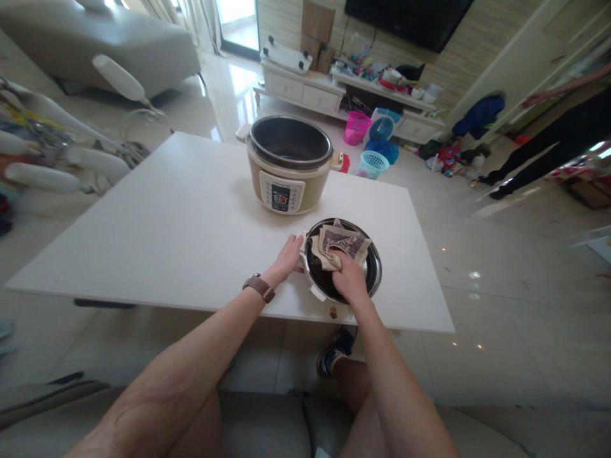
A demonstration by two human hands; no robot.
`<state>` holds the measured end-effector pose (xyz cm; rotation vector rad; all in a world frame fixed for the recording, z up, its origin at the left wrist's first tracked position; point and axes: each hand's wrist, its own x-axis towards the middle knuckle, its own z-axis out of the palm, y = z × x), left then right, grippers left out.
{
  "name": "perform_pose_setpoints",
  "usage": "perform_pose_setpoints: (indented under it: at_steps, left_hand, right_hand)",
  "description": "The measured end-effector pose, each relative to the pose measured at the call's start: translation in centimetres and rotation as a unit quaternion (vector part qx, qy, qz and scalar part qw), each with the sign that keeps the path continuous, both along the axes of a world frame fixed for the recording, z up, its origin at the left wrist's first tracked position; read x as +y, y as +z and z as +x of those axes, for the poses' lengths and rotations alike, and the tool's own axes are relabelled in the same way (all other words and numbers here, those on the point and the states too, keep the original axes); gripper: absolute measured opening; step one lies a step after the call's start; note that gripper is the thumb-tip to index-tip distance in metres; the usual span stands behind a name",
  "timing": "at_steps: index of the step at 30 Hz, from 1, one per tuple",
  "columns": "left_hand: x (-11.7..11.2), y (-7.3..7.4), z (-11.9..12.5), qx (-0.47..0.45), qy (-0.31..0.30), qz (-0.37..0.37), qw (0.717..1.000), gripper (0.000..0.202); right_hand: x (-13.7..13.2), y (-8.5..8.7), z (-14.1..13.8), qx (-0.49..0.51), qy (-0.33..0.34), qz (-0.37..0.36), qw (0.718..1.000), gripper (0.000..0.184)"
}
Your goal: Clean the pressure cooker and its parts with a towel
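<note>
A round cooker lid (372,277) lies upside down near the front edge of the white table (157,235). My left hand (289,256) grips the lid's left rim, fingers curled on it. Inside the lid my right hand (348,277) presses a crumpled brownish cloth (341,243). Behind the lid stands a beige electric pressure cooker (289,165), open, with a dark inner pot and a control panel facing me. A brown watch strap sits on my left wrist.
A small dark object (333,312) lies on the table's front edge by the lid. Pink and teal baskets (365,143) stand on the floor beyond the table. A white cabinet (305,89) lines the far wall. A person (548,146) is at the right. A grey sofa (95,38) sits at the back left.
</note>
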<state>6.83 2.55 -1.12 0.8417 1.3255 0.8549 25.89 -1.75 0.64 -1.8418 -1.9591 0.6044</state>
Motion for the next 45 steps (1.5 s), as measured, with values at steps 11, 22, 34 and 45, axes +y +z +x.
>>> perform_pose_setpoints:
  at_steps: [11, 22, 34, 45]
  left_hand:
    - [0.11, -0.27, -0.02, -0.004, 0.005, 0.0, 1.0, 0.033]
    - [-0.09, 0.29, 0.07, -0.005, 0.005, -0.004, 1.0, 0.03]
    - [-0.03, 0.04, -0.04, -0.006, 0.003, -0.003, 1.0, 0.033]
    - [-0.06, 0.16, 0.02, 0.001, 0.005, -0.005, 1.0, 0.03]
  right_hand:
    - [0.04, -0.38, 0.13, 0.004, 0.008, 0.012, 1.0, 0.065]
    - [0.0, -0.19, -0.01, 0.009, 0.01, 0.013, 1.0, 0.065]
    - [-0.04, 0.03, -0.06, 0.007, 0.012, 0.006, 1.0, 0.064]
    - [-0.07, 0.04, -0.25, -0.067, 0.044, 0.014, 0.997, 0.06]
